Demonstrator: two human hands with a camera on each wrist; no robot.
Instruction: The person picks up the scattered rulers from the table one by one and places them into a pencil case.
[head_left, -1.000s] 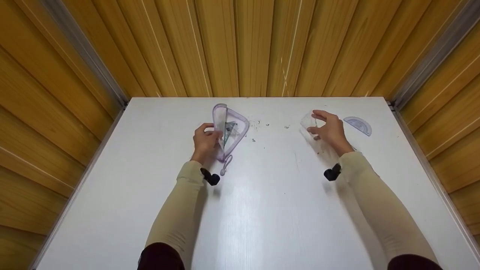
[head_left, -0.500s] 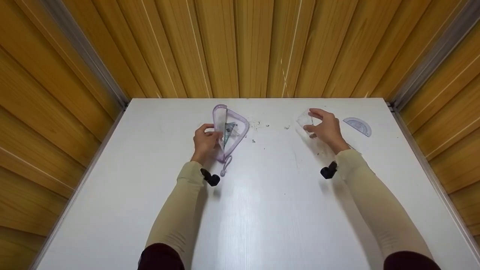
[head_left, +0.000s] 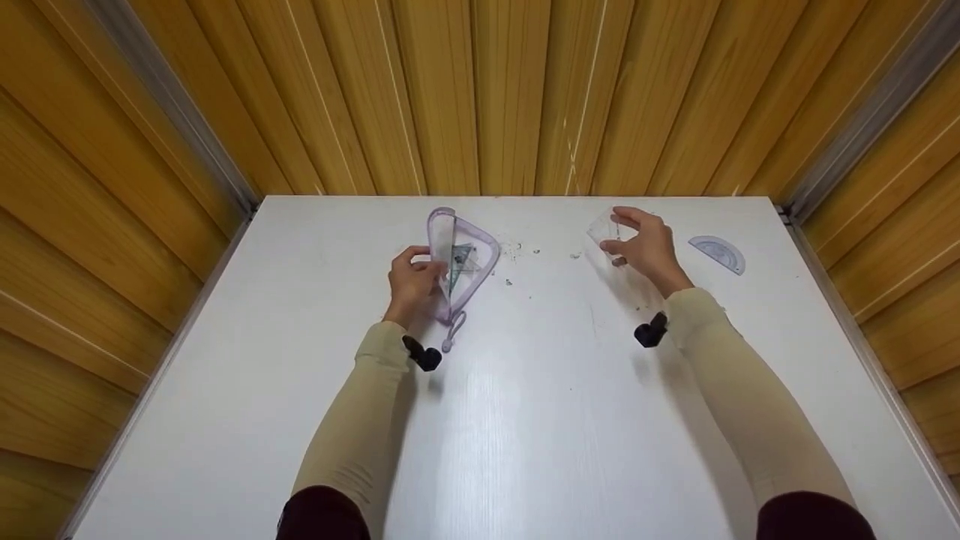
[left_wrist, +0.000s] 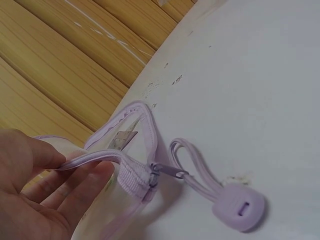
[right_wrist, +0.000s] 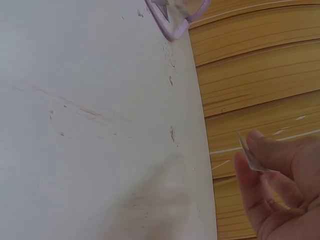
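My left hand (head_left: 412,281) pinches the zipped edge of a see-through pencil pouch (head_left: 486,259) with lilac trim, lifting one flap so its mouth gapes. In the left wrist view the thumb and fingers grip the lilac zip edge (left_wrist: 95,158); a zip pull with a looped cord and lilac toggle (left_wrist: 239,206) hangs beside it. Inside the pouch lies a triangular set square (head_left: 463,259) with dark markings. Over the table's right side, my right hand (head_left: 649,251) holds a clear set square (head_left: 602,227) between thumb and fingers, seen nearly edge-on in the right wrist view.
A pale blue protractor (head_left: 718,253) lies on the white table (head_left: 510,420), right of my right hand. Small dark marks (head_left: 508,282) dot the tabletop between the hands. Wood-patterned panels (head_left: 502,97) stand behind the table's far edge and along both sides.
My right hand has moved left and slightly toward the far edge with the clear set square, away from the protractor. The left hand and the pouch stay in place.
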